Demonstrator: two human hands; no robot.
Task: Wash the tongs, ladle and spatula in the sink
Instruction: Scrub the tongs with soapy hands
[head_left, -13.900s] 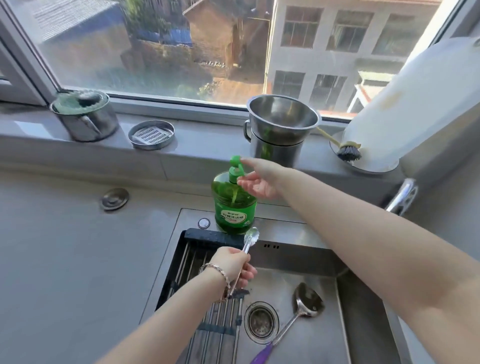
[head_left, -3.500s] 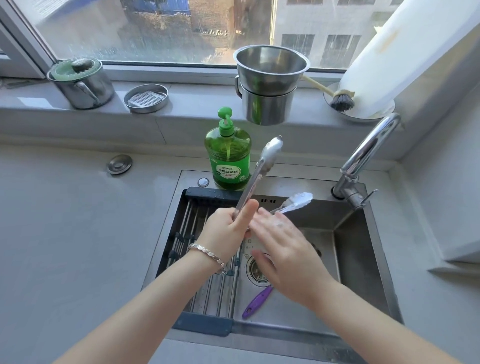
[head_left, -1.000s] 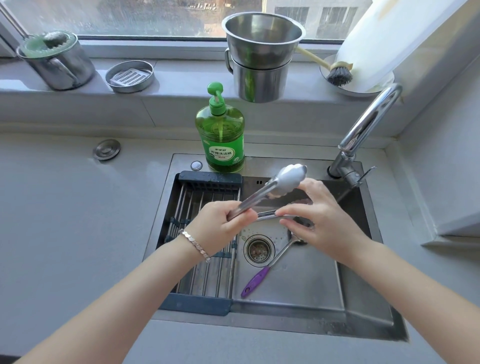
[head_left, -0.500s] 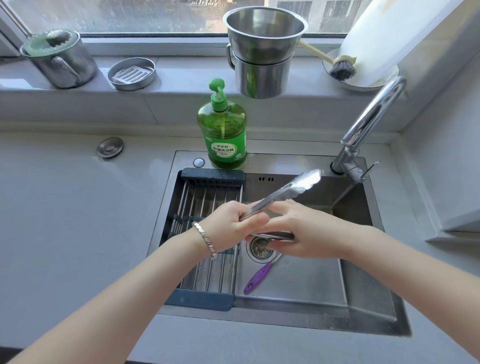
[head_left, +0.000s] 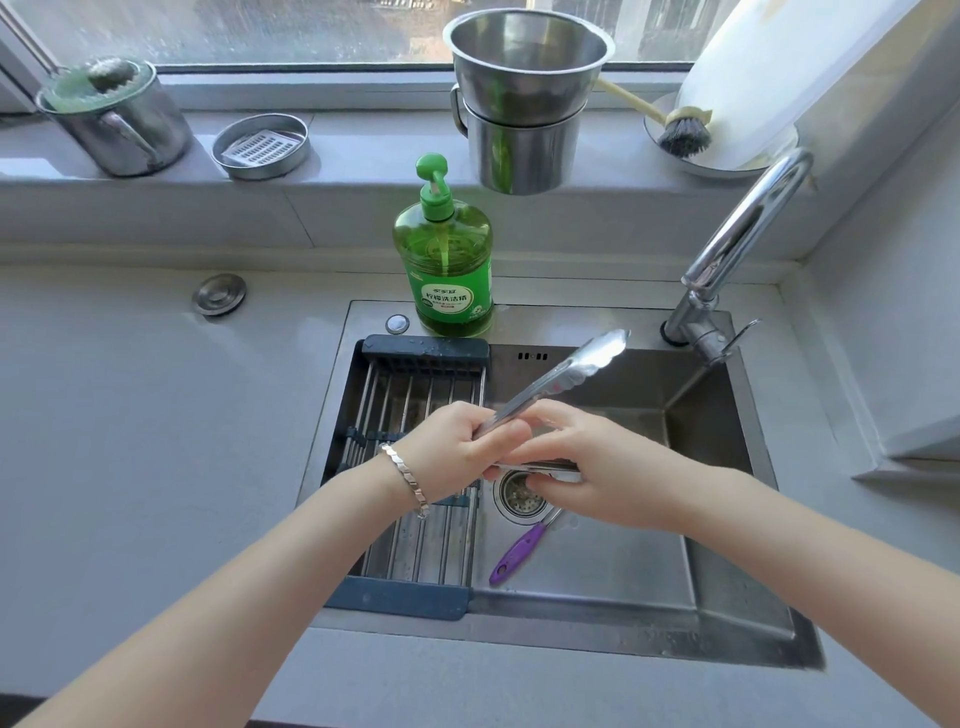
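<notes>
- Nearest, tabletop (head_left: 130, 441): grey surface around the steel sink (head_left: 597, 571).
- Ladle (head_left: 517, 553): only its purple handle shows, flat on the basin floor, pointing near-left; the bowl end is hidden under the right hand. Unwashed, by judgement.
- Left hand (head_left: 449, 449): fingers curled round the hinge end of the tongs (head_left: 566, 376), above the drain.
- Right hand (head_left: 582, 467): fingers wrapped over the lower tong arm, apparently rubbing it.
- Tongs, orientation: long axis diagonal, tips up and far-right toward the faucet (head_left: 737, 249); arms splayed.
- Step advice: keep the hinge anchored, stroke each arm fully to the scalloped tip, inner faces included; soapy steel may slip.
- Drying rack (head_left: 415, 395): spans the basin's left half.
- Soap bottle (head_left: 444, 260): upright on the far rim.
- Spatula: not seen.
</notes>
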